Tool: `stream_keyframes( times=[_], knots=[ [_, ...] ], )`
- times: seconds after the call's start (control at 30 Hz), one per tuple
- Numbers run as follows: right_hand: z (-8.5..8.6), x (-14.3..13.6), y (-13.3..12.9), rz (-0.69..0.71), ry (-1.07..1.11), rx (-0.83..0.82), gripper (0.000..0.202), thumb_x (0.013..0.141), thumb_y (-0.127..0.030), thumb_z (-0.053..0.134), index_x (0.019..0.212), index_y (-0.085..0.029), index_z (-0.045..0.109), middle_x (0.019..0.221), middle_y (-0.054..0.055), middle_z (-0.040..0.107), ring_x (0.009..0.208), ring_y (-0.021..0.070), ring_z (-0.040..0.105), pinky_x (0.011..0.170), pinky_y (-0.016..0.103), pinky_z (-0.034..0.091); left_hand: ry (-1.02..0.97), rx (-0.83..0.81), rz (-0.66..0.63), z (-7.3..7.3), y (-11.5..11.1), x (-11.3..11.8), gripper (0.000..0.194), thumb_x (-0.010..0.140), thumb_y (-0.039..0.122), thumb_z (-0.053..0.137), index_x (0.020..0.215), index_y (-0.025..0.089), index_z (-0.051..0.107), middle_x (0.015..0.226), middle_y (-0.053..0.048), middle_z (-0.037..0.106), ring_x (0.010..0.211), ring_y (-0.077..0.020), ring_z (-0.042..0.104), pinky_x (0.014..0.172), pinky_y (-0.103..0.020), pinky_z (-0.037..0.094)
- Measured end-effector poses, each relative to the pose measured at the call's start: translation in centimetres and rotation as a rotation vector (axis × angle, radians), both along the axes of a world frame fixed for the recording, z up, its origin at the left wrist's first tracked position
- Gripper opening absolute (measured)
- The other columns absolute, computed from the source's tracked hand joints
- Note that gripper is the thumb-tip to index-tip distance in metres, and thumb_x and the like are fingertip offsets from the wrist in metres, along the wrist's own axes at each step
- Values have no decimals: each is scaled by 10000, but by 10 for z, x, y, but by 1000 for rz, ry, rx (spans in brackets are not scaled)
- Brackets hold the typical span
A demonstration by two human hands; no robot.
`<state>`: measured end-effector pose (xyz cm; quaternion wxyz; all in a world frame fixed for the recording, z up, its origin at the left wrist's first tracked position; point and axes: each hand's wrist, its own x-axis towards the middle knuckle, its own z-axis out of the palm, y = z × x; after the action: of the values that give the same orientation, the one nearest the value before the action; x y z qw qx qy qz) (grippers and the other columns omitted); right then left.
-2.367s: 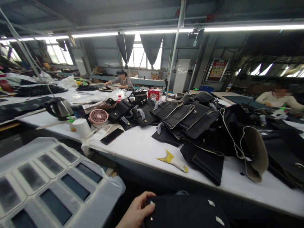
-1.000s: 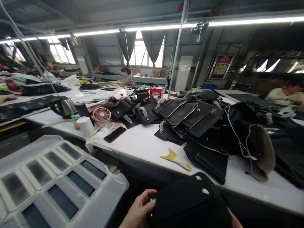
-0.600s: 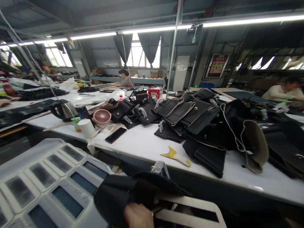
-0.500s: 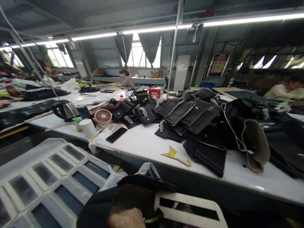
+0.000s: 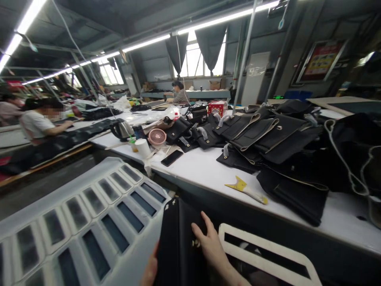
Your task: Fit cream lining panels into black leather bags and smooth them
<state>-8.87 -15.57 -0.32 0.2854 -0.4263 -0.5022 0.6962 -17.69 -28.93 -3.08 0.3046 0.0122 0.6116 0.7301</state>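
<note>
Left to right: the left hand (image 5: 151,270), mostly hidden, grips the left edge of a black leather bag panel (image 5: 178,246); whether its fingers close fully cannot be told. The panel lies low in the foreground, long axis running away from the person. The right hand (image 5: 212,247) rests flat on its face, fingers extended, beside a small brass stud (image 5: 195,243).
</note>
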Motion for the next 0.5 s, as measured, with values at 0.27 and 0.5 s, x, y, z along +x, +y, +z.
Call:
stream_keyframes(
  times=[0.27,0.5],
  knots=[
    [35,34,-31,286,-104,345,601,900,-603,432,1329,-203,561,1256,114,658,1170,292,599,1029,401,455,323,-81,50,-6,-10,38,666,741,633,662,1279,243,616,1341,-51,604,1301,-277,495,1099,-342,403],
    [54,27,-32,166,-166,644,397,936,-526,406,906,-212,646,707,66,681,620,197,633,569,260,472,672,-125,85,26,-4,41,383,849,494,620,1165,290,695,1079,-12,637,1021,-177,595,873,-236,451]
  ],
)
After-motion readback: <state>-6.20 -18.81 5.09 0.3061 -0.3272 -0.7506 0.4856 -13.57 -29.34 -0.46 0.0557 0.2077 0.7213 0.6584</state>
